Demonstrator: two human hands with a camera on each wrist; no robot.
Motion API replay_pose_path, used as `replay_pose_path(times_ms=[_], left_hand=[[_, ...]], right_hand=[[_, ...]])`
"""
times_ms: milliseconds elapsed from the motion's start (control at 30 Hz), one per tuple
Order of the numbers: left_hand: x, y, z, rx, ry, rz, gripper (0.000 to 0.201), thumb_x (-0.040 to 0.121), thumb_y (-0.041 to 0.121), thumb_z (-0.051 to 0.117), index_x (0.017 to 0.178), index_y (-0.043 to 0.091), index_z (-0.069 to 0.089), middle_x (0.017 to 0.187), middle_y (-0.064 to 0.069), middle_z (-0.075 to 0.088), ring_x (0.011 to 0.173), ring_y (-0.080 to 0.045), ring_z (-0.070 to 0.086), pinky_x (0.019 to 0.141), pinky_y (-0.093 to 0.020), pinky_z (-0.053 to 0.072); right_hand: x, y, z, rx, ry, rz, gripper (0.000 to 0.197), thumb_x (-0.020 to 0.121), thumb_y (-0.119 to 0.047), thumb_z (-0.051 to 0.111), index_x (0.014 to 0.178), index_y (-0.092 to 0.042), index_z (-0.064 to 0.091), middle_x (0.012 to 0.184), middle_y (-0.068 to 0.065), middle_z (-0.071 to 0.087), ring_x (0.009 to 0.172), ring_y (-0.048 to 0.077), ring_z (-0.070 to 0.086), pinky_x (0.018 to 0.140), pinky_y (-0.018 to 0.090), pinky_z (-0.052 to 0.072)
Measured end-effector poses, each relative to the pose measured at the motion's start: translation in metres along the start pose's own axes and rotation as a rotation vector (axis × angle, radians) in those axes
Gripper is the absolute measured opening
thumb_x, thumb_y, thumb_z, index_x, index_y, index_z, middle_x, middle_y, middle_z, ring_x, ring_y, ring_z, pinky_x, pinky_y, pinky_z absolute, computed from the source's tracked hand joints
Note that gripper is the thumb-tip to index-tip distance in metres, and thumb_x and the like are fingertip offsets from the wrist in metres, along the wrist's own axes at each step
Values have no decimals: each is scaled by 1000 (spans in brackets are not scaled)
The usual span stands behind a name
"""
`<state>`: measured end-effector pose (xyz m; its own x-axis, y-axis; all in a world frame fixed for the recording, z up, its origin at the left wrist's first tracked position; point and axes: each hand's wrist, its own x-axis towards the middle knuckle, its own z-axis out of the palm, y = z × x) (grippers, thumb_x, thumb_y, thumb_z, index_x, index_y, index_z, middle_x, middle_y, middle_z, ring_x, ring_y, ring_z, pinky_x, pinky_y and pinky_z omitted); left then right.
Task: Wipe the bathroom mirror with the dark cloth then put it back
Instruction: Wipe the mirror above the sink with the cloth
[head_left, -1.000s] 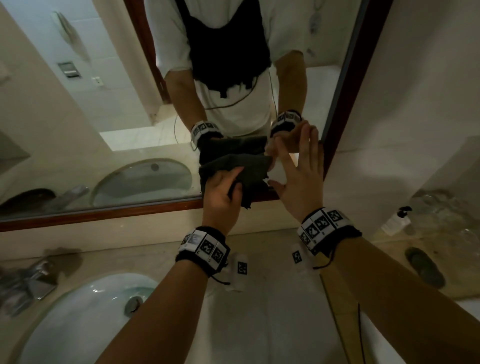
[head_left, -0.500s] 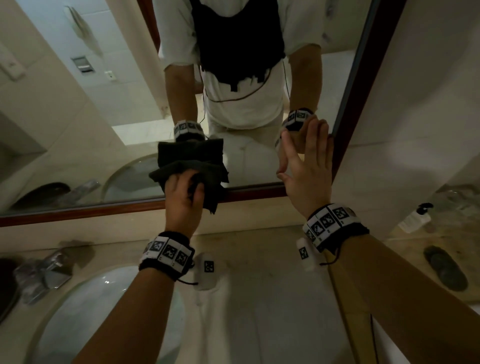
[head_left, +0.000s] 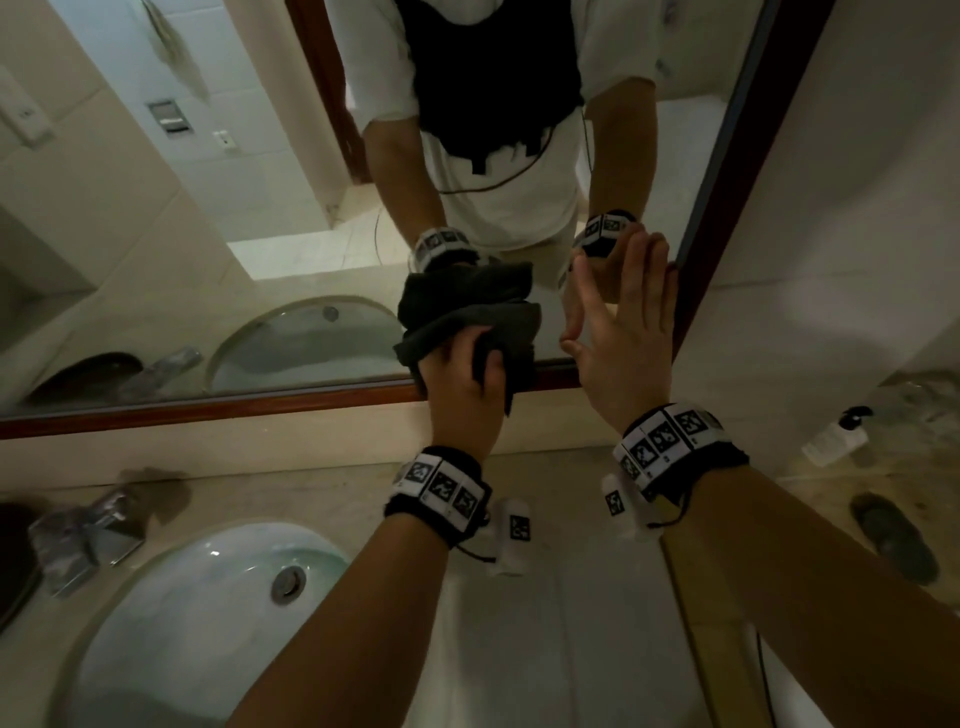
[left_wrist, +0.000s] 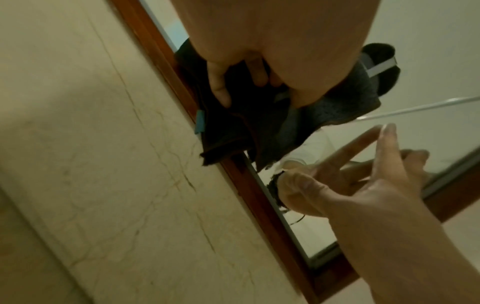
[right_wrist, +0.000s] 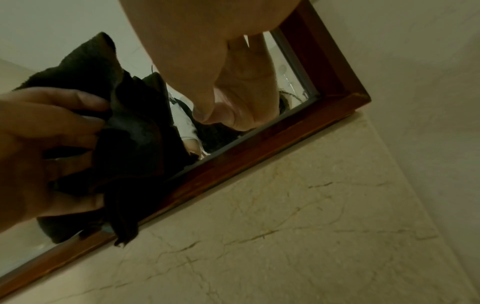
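Nearest the person, a white oval ceramic washbasin (head_left: 171, 618) with a metal drain sits in the pale marble countertop (head_left: 545, 649) at the near left, and a chrome tap (head_left: 85, 530) stands just beyond the basin's left end. Both forearms reach away over the counter, each wrist wrapped in a black band with black-and-white square markers. At the far right, past the counter's edge, a white pump bottle (head_left: 836, 439) stands on a lower stone surface with a dark flat object (head_left: 893, 538) lying near it; what that object is cannot be told. Farther on, the left hand (head_left: 462, 384) grips the bunched dark grey terry cloth (head_left: 483, 332), its fingers curled into the folds, and holds it against the lower part of the wood-framed bathroom mirror (head_left: 260, 291); in the left wrist view a corner of the cloth hangs down over the brown bottom rail of the frame. Just right of the cloth, and apart from it, the right hand (head_left: 618, 338) is laid flat on the glass with straight fingers close together and the thumb spread to the left, near the mirror's lower right corner. The glass reflects the cloth, both banded wrists, the basin and a white shirt under a black vest.
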<state>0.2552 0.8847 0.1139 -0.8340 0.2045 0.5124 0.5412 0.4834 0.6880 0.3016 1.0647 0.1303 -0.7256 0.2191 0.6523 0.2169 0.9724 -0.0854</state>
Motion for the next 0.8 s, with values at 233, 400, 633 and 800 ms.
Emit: replay_pose_path(times_ms=[233,400,633,800], left_hand=[[0,-45,-40,53,-45,47,35,92,24,53,120,5,61,120,-23,54,110,-34,49,98,-48,44],[7,-67,-85,59,11,-94,39,89,31,55,123,12,58,129,-18,46,120,-32,44,104,-50,40],[5,-61,-82,13,70,-126,33,90,32,54,120,17,56,124,-14,48,116,-29,46,101,-51,42],[2,-43,-61,-12,55,-136,39,88,36,51,120,14,57,122,-17,49,113,-30,46,100,-49,41]], right_hand=[[-1,-3,-2,-26,6,8,102,73,-39,82,156,-23,24,160,30,9,147,48,5,121,60,9],[-2,1,1,-3,18,19,104,73,-38,82,156,-25,21,160,30,11,147,47,4,121,57,4],[-2,-3,3,21,22,1,98,79,-34,77,157,-25,18,160,29,9,148,45,0,122,55,-1],[-2,-2,4,8,18,-3,100,80,-35,77,158,-24,15,160,30,9,147,47,0,121,57,-2]])
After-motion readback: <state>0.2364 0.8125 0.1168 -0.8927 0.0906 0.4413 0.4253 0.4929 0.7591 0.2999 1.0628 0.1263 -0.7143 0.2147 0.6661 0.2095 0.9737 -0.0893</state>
